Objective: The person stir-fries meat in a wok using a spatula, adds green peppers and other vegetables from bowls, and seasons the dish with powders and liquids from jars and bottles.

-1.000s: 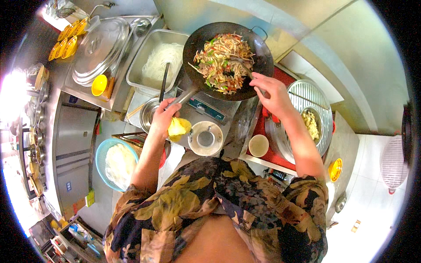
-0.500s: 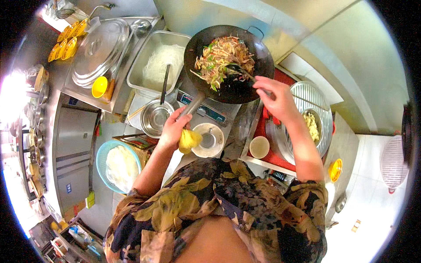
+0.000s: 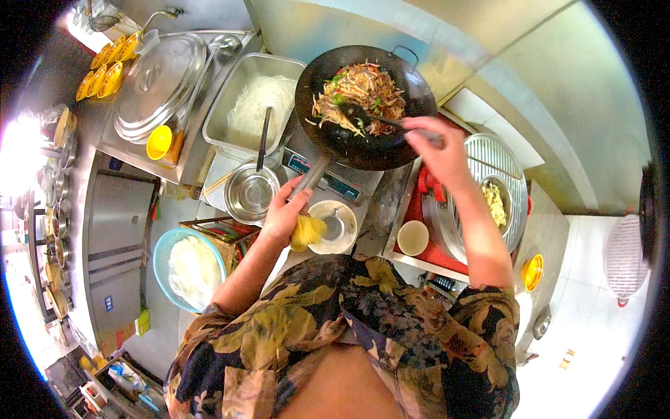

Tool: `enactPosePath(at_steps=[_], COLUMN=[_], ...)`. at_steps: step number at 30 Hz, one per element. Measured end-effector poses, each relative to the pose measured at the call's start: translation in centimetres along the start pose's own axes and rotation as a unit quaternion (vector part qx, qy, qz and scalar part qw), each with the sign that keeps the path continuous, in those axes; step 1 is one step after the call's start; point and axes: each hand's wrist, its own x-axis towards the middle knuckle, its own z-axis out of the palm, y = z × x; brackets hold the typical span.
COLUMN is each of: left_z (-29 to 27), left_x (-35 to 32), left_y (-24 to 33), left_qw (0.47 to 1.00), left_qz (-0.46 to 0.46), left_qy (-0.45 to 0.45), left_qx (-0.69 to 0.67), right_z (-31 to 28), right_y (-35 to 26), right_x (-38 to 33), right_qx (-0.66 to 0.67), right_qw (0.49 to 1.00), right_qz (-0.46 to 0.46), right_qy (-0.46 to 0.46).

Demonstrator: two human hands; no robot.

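My left hand (image 3: 285,208) is closed around the handle (image 3: 310,176) of a black wok (image 3: 387,155), with a yellow cloth (image 3: 307,232) bunched beneath the palm. In the wok lies a heap of stir-fried noodles (image 3: 373,87) with green and red bits. My right hand (image 3: 441,148) grips the rear of a dark long-handled ladle (image 3: 357,113) from the wok's right side. The ladle's head is pushed into the near left part of the noodles, and its exact shape is partly hidden there.
Left of the wok are a steel tray of white noodles (image 3: 259,98), a steel pot (image 3: 251,192) and a blue basket (image 3: 165,244). A whitish bowl (image 3: 352,222) stands near the handle. To the right are a ridged round steel lid (image 3: 513,157) and a cup (image 3: 413,238).
The ladle's head has moved left and slightly nearer through the noodles. My right hand has shifted slightly and its grip has turned. The wok sits slightly nearer to me.
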Motion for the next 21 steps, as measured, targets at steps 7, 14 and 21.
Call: enactPosePath(at_steps=[7, 14, 21], left_z=[-0.6, -0.3, -0.8], left_x=[0.3, 0.3, 0.7], left_y=[-0.3, 0.1, -0.1], left_qw=[1.000, 0.999, 0.998], left_qz=[0.012, 0.010, 0.026], left_qy=[0.005, -0.001, 0.009], left_qx=[0.028, 0.038, 0.058], right_z=[-7.6, 1.2, -4.7], right_y=[4.2, 11.8, 3.0], right_x=[2.9, 4.2, 3.7], right_qx=[0.085, 0.430, 0.236], right_qw=[0.952, 0.822, 0.946], right_qz=[0.202, 0.235, 0.156], right_qy=[0.211, 0.290, 0.159])
